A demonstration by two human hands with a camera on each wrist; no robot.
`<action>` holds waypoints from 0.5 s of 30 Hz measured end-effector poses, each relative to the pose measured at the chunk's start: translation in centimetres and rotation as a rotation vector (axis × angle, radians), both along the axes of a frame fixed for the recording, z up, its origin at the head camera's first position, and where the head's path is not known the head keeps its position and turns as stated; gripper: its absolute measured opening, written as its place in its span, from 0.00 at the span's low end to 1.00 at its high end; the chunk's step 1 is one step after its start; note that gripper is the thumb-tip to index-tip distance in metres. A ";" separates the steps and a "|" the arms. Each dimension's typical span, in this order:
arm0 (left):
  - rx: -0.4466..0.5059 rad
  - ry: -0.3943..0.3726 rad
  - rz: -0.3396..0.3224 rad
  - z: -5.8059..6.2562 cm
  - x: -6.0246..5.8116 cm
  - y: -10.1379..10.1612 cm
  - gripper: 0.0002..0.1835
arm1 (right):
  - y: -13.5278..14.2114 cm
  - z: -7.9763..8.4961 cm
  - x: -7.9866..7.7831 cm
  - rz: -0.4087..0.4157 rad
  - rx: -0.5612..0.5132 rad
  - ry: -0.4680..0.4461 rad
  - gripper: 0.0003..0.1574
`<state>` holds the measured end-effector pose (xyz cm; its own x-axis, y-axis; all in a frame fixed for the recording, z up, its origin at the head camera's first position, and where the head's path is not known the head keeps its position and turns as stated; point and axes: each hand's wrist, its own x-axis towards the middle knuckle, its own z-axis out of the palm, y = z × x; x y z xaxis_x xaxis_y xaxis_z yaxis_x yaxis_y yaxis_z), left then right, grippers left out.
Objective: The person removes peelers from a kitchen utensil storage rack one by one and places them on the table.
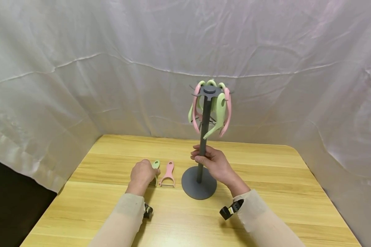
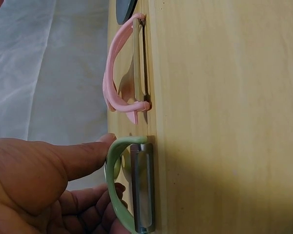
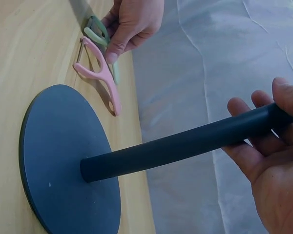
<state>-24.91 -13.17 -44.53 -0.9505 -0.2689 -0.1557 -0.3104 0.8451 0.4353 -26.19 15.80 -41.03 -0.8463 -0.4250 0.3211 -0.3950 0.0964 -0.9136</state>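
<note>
My left hand (image 1: 143, 173) is at a light green Y-shaped peeler (image 2: 118, 165) lying on the table, its thumb on one side and its curled fingers on the other. A pink Y-shaped peeler (image 1: 170, 171) lies just to the right, its handle pointing away. My right hand (image 1: 214, 163) grips the dark grey pole of an upright stand (image 1: 205, 120), thumb in front and fingers around the back. Several green and pink peelers (image 1: 221, 109) hang from hooks round the stand's top. In the right wrist view the round base (image 3: 71, 161) sits flat on the wood.
The wooden table (image 1: 266, 212) has a pale plank pattern. Behind it and at both sides hangs a wrinkled whitish curtain (image 1: 142, 96). A black area (image 1: 12, 199) shows past the table's left edge. The hanging peelers stick out around the stand's top, above my right hand.
</note>
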 end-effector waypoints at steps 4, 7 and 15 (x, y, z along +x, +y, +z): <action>-0.002 -0.004 0.004 -0.1 -0.1 0.0 0.26 | 0.1 0.1 0.0 0.016 0.015 -0.015 0.24; -0.008 -0.008 0.007 -0.1 -0.2 0.0 0.26 | 0.1 0.3 -0.1 0.031 0.026 -0.028 0.25; -0.013 -0.010 0.007 -0.1 -0.3 -0.2 0.25 | 0.2 0.4 -0.3 0.069 0.021 -0.052 0.26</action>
<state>-25.20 -13.34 -44.60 -0.9471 -0.2775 -0.1613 -0.3204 0.8485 0.4212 -26.54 15.96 -40.65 -0.8300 -0.4891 0.2682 -0.3536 0.0896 -0.9311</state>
